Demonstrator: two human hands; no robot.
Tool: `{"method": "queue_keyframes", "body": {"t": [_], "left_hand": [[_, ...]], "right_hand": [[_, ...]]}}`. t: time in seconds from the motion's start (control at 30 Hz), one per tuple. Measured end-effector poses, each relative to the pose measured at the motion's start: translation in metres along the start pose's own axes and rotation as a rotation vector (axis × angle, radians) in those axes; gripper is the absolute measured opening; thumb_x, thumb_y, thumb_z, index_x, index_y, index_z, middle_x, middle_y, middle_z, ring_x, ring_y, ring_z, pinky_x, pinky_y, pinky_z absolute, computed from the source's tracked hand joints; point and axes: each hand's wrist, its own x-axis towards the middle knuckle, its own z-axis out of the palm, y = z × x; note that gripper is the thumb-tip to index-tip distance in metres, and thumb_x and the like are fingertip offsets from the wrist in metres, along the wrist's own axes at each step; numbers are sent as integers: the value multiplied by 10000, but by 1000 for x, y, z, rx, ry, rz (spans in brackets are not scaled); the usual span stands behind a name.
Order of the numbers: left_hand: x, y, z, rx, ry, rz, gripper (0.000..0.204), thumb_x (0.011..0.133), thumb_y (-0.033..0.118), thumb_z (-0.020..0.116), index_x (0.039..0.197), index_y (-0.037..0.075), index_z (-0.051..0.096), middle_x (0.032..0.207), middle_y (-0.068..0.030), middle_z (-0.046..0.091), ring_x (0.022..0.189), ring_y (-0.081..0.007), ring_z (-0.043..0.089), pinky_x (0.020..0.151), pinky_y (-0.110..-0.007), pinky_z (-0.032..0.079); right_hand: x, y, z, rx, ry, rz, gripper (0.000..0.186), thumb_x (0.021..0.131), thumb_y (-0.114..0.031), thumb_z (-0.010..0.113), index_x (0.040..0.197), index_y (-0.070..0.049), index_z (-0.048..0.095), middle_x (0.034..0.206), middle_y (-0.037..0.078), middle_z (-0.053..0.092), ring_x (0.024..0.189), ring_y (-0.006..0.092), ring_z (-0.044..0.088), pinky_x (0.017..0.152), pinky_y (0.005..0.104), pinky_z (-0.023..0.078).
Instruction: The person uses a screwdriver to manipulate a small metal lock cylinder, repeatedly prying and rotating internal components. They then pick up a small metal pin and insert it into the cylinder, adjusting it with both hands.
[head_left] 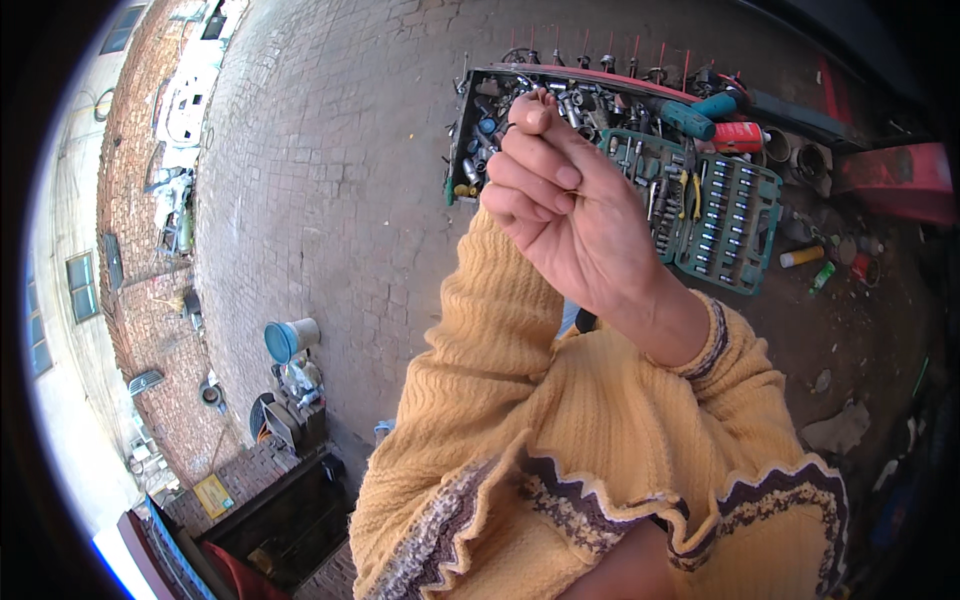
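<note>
My right hand (565,200) is raised in the middle of the view, palm toward me, fingers curled and pinched near the top; whatever they hold, if anything, is too small or hidden to make out. My left arm in a yellow knit sleeve (490,280) reaches up behind it, and that hand is hidden by the right one. Beyond them sit a black tray (463,140) heaped with sockets and metal parts, and an open green socket case (750,230) with pliers (690,195) lying on it.
Teal power tools (688,120), a red can (738,137) and a red metal piece (890,180) are at the upper right. Loose bottles (800,256) lie on the dark ground at right. A bucket (292,340) stands left on paving (310,170); a brick wall (150,330) runs along the far left.
</note>
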Motion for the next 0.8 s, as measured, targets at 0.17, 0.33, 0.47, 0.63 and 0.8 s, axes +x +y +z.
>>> {"method": "queue_keyframes", "body": {"t": [0.17,0.33,0.47,0.63,0.8], "left_hand": [[2,1,26,-154,139,-53,181,940,94,545,783,74,632,655,14,639,570,-140,613,575,-259,566],[16,22,28,-159,4,-3,226,961,136,483,779,82,606,651,13,629,558,-128,599,524,-239,547],[19,25,42,-169,95,46,126,965,121,565,872,50,610,750,-18,669,618,-155,642,576,-266,574],[8,29,47,-56,22,39,149,989,142,527,944,50,636,777,-6,674,643,-163,669,602,-286,604],[-34,6,42,469,-224,313,151,967,146,588,1045,35,653,878,-15,669,753,-147,630,660,-277,553]], "right_hand": [[6,55,-8,113,-72,298,277,1079,-220,398,1073,-78,636,630,-73,341,547,65,294,530,212,299],[54,-62,-61,-83,117,-327,252,1077,-139,370,926,-17,530,636,-45,345,551,65,298,541,224,307],[22,31,-23,-215,-36,58,258,1063,-239,445,914,-103,606,629,-48,380,525,77,333,506,206,287],[-15,97,10,12,-348,264,269,1063,-248,435,965,-85,625,618,-48,409,521,79,332,469,214,280],[4,-28,-70,-275,173,-103,220,1071,-180,415,1004,-41,572,660,-51,392,586,55,343,587,211,316]]}}
